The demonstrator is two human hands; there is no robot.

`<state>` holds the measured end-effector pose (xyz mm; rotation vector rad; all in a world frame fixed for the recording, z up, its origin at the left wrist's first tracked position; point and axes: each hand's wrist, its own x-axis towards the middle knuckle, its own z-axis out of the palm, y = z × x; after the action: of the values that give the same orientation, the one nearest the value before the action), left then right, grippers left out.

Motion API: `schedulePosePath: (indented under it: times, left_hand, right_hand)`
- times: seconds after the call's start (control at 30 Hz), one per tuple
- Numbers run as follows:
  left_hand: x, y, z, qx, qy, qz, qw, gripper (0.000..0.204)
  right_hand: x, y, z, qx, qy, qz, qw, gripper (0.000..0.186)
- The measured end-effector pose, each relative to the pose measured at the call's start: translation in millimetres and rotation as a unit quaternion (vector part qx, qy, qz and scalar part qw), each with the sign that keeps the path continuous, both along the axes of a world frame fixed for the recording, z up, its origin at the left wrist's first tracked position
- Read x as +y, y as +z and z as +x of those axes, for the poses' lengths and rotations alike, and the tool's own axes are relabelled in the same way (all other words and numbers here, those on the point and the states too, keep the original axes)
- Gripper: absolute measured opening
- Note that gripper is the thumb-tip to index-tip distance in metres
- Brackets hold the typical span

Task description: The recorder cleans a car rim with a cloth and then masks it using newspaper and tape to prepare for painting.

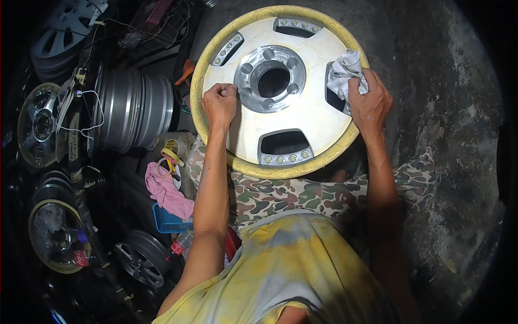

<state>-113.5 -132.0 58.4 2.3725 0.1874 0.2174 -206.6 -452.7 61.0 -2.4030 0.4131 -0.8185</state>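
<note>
A wheel [291, 129] with a pale cream face, yellow taped rim, silver hub [251, 63] and slotted openings lies face up over my camouflage-clad legs. My left hand [220, 102] rests on the wheel's left face beside the hub, its fingers curled and pinched; whatever they hold, if anything, is hidden. At the right side, my right hand [370, 100] grips a crumpled whitish cloth [345, 70], pressed over the right-hand opening.
Several metal wheels [116, 108] are stacked along the left. Beside my left forearm lie a pink cloth [164, 189], tape rolls [172, 156], a blue basket [162, 218] and a plastic bottle [183, 243]. A stained concrete floor [453, 162] extends to the right.
</note>
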Motion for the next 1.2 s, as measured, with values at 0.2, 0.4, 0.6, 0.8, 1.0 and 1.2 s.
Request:
schedulePosePath:
  times: [0.2, 0.4, 0.6, 0.8, 1.0, 1.2]
  left_hand:
    - [-17.2, 6.3, -9.6, -0.054, -0.004, 0.081, 0.995, 0.019]
    - [-26.8, 4.4, 21.9, -0.115, -0.059, 0.182, 0.975, 0.020]
    - [-17.3, 4.8, 18.9, -0.084, -0.071, 0.196, 0.974, 0.017]
    - [-27.6, 6.3, 40.0, -0.209, -0.176, 0.190, 0.943, 0.015]
    - [-14.6, 5.5, 29.5, -0.095, -0.119, 0.172, 0.973, 0.016]
    - [-32.7, 0.7, 69.0, -0.202, -0.246, 0.172, 0.932, 0.015]
  right_hand:
    - [-1.5, -1.1, 0.3, -0.002, 0.000, 0.012, 1.000, 0.026]
    - [-1.2, -1.2, 0.8, -0.005, 0.003, 0.012, 1.000, 0.026]
    - [-1.3, -2.2, 2.9, -0.018, -0.002, 0.010, 1.000, 0.024]
    - [0.2, -0.6, 2.3, -0.020, 0.001, 0.010, 1.000, 0.023]
    - [2.7, 2.7, 3.3, -0.014, -0.008, 0.023, 1.000, 0.023]
    - [2.9, 3.3, 2.5, -0.009, -0.005, 0.013, 1.000, 0.023]
